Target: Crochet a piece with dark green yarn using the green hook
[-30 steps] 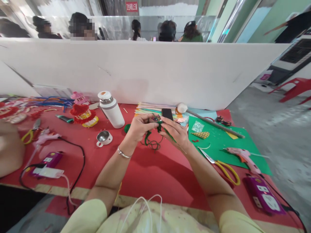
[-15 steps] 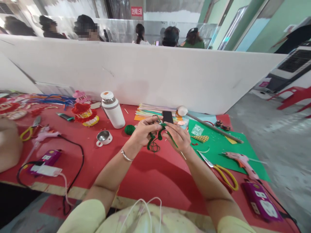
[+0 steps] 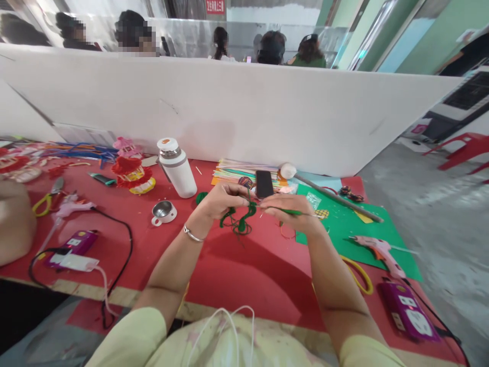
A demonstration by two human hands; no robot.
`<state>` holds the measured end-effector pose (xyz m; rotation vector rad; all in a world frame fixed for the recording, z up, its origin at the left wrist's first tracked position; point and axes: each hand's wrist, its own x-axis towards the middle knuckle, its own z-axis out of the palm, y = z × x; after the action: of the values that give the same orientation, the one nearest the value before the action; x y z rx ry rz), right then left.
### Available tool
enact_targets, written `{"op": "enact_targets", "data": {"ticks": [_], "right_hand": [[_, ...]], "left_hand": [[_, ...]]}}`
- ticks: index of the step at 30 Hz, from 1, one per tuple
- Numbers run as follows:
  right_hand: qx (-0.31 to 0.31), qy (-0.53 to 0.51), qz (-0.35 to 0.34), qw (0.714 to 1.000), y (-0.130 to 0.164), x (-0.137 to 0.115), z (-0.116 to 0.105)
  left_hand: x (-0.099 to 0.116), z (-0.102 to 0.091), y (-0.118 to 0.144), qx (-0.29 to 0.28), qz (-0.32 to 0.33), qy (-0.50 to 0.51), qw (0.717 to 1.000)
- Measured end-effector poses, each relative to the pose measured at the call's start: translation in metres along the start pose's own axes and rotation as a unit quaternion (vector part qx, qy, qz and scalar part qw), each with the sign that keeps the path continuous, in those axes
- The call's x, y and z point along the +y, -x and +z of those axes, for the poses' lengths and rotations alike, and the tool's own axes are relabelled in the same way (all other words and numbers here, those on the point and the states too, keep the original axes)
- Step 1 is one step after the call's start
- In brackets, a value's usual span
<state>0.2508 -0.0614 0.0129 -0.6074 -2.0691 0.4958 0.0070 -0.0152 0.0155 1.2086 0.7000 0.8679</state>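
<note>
A red-covered worktable (image 3: 244,270) runs along a white partition; a red sign above it bears writing too small to read. Left of the grip stand a white flask (image 3: 176,167) and a small steel cup (image 3: 163,211). The left hand (image 3: 218,200) and right hand (image 3: 292,210) both pinch a green pipe cleaner (image 3: 244,216), held just above the table, its tangled end dangling between them. The yellow scissors (image 3: 359,278) are partly hidden behind the right forearm.
</note>
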Motion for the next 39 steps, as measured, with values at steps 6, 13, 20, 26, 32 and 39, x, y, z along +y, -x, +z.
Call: {"op": "enact_targets", "data": {"ticks": [6,13,20,26,32,39], "right_hand": [[0.093,-0.196,0.098,0.971,0.003,0.019,0.022],[0.200,0.042,-0.027,0.979,-0.001,0.019,0.044],[0.173,0.129,-0.099,0.971,0.006,0.015,0.045],[0.210,0.161,-0.095,0.960,0.008,0.015,0.049],[0.188,0.138,-0.096,0.968,0.004,0.015,0.043],[0.219,0.229,-0.091,0.944,0.003,0.014,0.056]], "left_hand": [[-0.003,0.008,0.001,-0.059,-0.030,0.068,0.995],[-0.008,0.019,-0.004,0.054,0.030,0.102,0.993],[-0.006,0.014,-0.002,-0.003,-0.004,0.145,0.989],[-0.006,0.028,-0.001,0.088,0.081,0.107,0.987],[-0.010,0.033,0.000,0.119,0.115,0.062,0.984],[-0.025,0.044,-0.001,0.229,0.196,-0.043,0.953]]}}
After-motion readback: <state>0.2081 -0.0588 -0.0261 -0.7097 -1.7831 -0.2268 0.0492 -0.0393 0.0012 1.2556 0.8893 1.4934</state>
